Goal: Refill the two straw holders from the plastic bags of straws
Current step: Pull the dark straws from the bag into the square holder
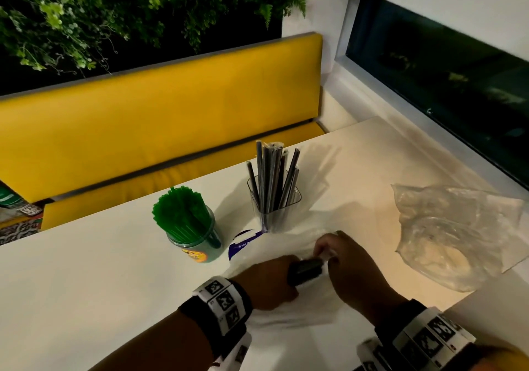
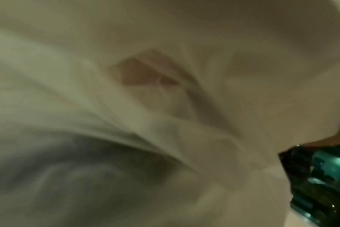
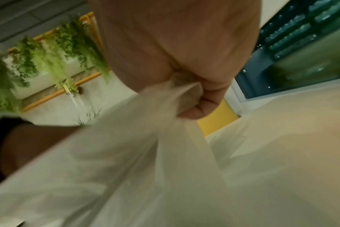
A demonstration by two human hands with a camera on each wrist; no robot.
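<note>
White plastic bag (image 1: 286, 307): lying on table (image 1: 86, 270), near side of both straw holders. Left hand (image 1: 269, 282) curling round dark straw bundle (image 1: 307, 269); right hand (image 1: 352, 267) fingers pinching bag's edge.

**Hands and arms, both at the near edge of the table**

Left hand (image 1: 270, 280): forearm enters from the lower left, wrist wrapped in a black strap with a white band of square black-and-white markers. Fingers curled round a dark bundle; knuckles up. The left wrist view is blurred; the fingers cannot be made out there.

Right hand (image 1: 347, 267): forearm enters from the lower right, same strap and marker band at the wrist. Back of hand up, fingers bent downward. In the right wrist view the fingers (image 3: 196, 112) and thumb pinch thin white plastic gathered between them.

Hands close together, nearly touching; contact cannot be told.
</note>
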